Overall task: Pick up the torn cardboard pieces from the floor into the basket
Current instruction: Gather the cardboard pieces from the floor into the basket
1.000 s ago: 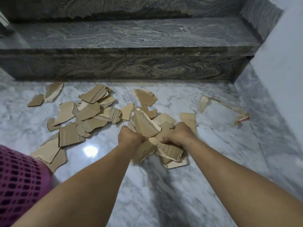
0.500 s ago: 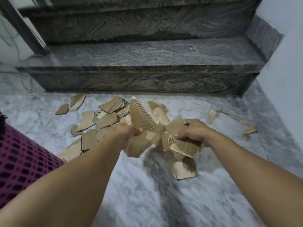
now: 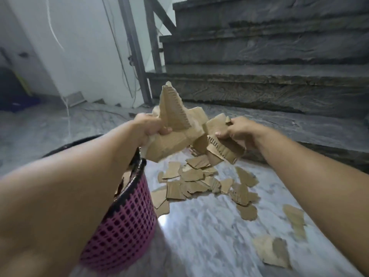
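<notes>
The left hand [image 3: 148,126] and right hand [image 3: 237,129] each clutch a bundle of torn cardboard pieces [image 3: 179,132] raised above the floor. The pink mesh basket [image 3: 127,212] sits below-left, nearest the left hand; more scraps [image 3: 199,180] lie beneath.

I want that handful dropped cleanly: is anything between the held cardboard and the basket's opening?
Nothing visible blocks it. The held cardboard hangs just beyond the basket rim; only the left hand and its forearm cross over the opening.
</notes>
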A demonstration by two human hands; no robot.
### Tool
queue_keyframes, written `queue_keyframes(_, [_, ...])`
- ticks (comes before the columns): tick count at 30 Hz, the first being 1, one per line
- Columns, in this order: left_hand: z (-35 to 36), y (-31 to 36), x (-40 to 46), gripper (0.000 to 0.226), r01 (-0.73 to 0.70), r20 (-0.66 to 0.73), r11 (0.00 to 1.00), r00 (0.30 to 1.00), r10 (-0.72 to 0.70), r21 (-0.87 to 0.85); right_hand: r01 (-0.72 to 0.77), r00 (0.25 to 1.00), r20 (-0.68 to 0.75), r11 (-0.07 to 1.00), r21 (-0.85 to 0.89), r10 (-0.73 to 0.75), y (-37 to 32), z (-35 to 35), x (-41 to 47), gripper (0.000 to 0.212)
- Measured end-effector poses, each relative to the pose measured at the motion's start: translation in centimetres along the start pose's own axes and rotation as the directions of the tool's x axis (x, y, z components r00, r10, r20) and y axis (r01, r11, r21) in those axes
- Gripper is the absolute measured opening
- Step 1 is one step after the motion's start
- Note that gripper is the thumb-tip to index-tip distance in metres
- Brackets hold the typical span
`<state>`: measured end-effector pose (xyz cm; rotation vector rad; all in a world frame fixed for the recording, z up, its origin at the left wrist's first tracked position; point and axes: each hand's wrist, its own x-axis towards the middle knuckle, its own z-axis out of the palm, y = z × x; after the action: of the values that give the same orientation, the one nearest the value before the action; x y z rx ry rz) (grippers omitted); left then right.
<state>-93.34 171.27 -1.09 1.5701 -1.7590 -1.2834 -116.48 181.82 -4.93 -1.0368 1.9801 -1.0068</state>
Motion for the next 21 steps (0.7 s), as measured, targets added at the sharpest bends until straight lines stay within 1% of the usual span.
queue_keyframes(2, [-5.1,-0.3,-0.5,0.051,-0.015,-0.057,1.000,0.998,0.014,-0.005,0.087,0.995,0.052,0.996,-0.015,-0.087,-4.2,2.8,0.1,0.017])
queue_keyframes(3, [-7.7,-0.8,-1.0,0.049,-0.014,-0.087,1.000,0.996,0.013,-0.022,0.133,0.988,0.085,0.991,-0.003,-0.132,-6.3,4.7,0.1,0.014])
queue_keyframes(5, [-11.9,-2.1,-1.8,0.038,-0.008,-0.111,0.998,0.994,0.001,-0.061,0.196,0.973,0.119,0.980,0.039,-0.200,-9.1,7.9,0.0,0.015])
queue_keyframes(7, [-16.2,-4.5,-2.6,0.038,0.026,-0.119,0.996,0.992,-0.037,-0.088,0.248,0.957,0.146,0.968,0.028,-0.249,-11.5,12.0,-0.4,0.021])
queue_keyframes(10, [-20.2,-8.5,-3.5,0.044,0.069,-0.132,0.990,0.988,-0.086,-0.126,0.276,0.949,0.172,0.960,-0.048,-0.264,-13.7,17.2,-1.2,0.033])
queue_keyframes(12, [-21.3,-10.9,-3.9,0.040,0.121,-0.160,0.986,0.977,-0.138,-0.111,0.272,0.951,0.178,0.957,-0.102,-0.252,-14.5,20.1,-1.8,0.040])
queue_keyframes(14, [-21.9,-13.9,-4.3,0.029,0.179,-0.168,0.980,0.967,-0.192,-0.093,0.280,0.952,0.176,0.944,-0.176,-0.250,-15.0,23.2,-2.4,0.045])
queue_keyframes(15, [-21.8,-15.0,-4.5,0.025,0.206,-0.147,0.977,0.966,-0.211,-0.051,0.292,0.950,0.177,0.934,-0.207,-0.258,-14.8,24.2,-2.5,0.047])
queue_keyframes(16, [-21.8,-16.2,-4.6,0.030,0.236,-0.122,0.972,0.965,-0.232,0.021,0.317,0.945,0.167,0.916,-0.245,-0.282,-14.6,25.2,-2.8,0.048])
queue_keyframes(17, [-21.6,-17.2,-4.7,0.044,0.252,-0.096,0.960,0.966,-0.242,0.120,0.345,0.938,0.131,0.886,-0.309,-0.319,-14.2,25.8,-3.0,0.050])
queue_keyframes(18, [-21.4,-18.2,-4.7,0.057,0.249,-0.108,0.940,0.967,-0.230,0.233,0.369,0.925,0.070,0.835,-0.409,-0.374,-13.8,26.3,-3.1,0.054])
queue_keyframes(19, [-21.1,-19.0,-4.4,0.064,0.221,-0.179,0.912,0.970,-0.167,0.345,0.367,0.903,-0.003,0.777,-0.511,-0.429,-13.3,26.3,-3.1,0.058])
queue_keyframes(20, [-21.0,-19.8,-4.2,0.066,0.188,-0.304,0.857,0.952,-0.039,0.480,0.334,0.888,-0.065,0.735,-0.590,-0.455,-12.9,26.4,-3.0,0.060])
queue_keyframes(21, [-21.0,-20.3,-4.1,0.064,0.187,-0.417,0.763,0.901,0.117,0.619,0.281,0.894,-0.109,0.732,-0.621,-0.435,-12.6,26.1,-2.9,0.061])
